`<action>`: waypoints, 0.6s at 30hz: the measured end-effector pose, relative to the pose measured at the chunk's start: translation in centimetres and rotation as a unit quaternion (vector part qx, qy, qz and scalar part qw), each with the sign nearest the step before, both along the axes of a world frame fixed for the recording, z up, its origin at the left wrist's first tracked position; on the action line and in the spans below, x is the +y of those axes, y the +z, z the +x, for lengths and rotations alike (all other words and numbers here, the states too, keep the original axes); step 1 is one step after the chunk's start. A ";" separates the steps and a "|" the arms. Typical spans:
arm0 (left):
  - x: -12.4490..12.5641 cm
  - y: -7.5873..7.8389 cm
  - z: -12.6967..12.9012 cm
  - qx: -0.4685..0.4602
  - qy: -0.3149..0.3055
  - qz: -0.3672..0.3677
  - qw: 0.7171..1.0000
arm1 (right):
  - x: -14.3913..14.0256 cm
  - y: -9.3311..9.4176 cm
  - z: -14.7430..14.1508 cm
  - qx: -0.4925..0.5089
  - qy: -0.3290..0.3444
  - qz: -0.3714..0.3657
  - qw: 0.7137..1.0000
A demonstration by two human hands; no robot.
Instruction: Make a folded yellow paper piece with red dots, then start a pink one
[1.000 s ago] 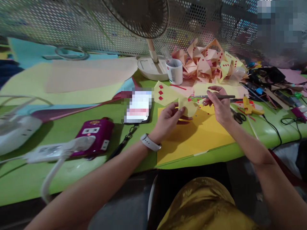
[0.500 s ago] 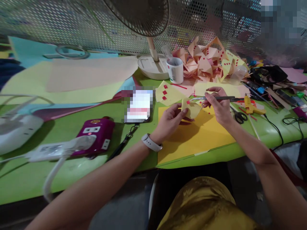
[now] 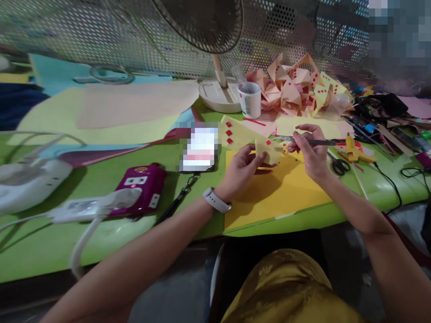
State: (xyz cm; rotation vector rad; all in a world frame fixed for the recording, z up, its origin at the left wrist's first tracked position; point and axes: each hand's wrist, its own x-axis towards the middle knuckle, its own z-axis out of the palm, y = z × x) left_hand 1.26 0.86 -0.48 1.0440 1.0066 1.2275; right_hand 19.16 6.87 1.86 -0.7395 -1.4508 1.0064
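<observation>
Left hand: the left hand (image 3: 243,169) pinches a small pale-yellow folded paper piece (image 3: 268,151) between thumb and fingers, holding it just above the orange-yellow card sheet (image 3: 276,193) on the green tabletop (image 3: 101,237).
Right hand: the right hand (image 3: 311,152) is closed around thin metal tweezers (image 3: 303,141), gripped near their middle.
Position: the paper piece sits between the two hands, with the tweezer tips touching or just at its upper right edge; I cannot tell which.
Tweezers' axis: they lie nearly level, long axis running left to right, tips pointing left toward the paper piece, back end toward the yellow glue gun (image 3: 354,151).
Paper piece: small red squares show near its top edge; it is tilted, upper edge toward the tweezers.
Containers: a white plastic cup (image 3: 249,100) stands upright beside the base of the beige table fan (image 3: 220,93); something clear sticks out of it, too blurred to name.
Nearby: a heap of folded peach and yellow paper shapes with red squares (image 3: 299,87) lies behind the hands; black-handled scissors (image 3: 337,164) lie just right of the right hand.
</observation>
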 end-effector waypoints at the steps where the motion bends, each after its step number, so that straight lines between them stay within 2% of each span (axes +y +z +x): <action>1: 0.0 0.0 0.1 -0.008 0.005 -0.003 1.000 | -0.1 0.0 -0.1 0.004 -0.005 0.004 1.000; 6: -0.3 0.1 0.7 -0.031 0.025 -0.009 0.999 | -0.6 -0.3 -0.5 0.008 -0.021 0.014 1.000; 18: -0.5 -0.3 0.7 -0.015 0.016 0.010 1.000 | -1.0 -0.5 -0.4 -0.019 -0.017 0.028 0.999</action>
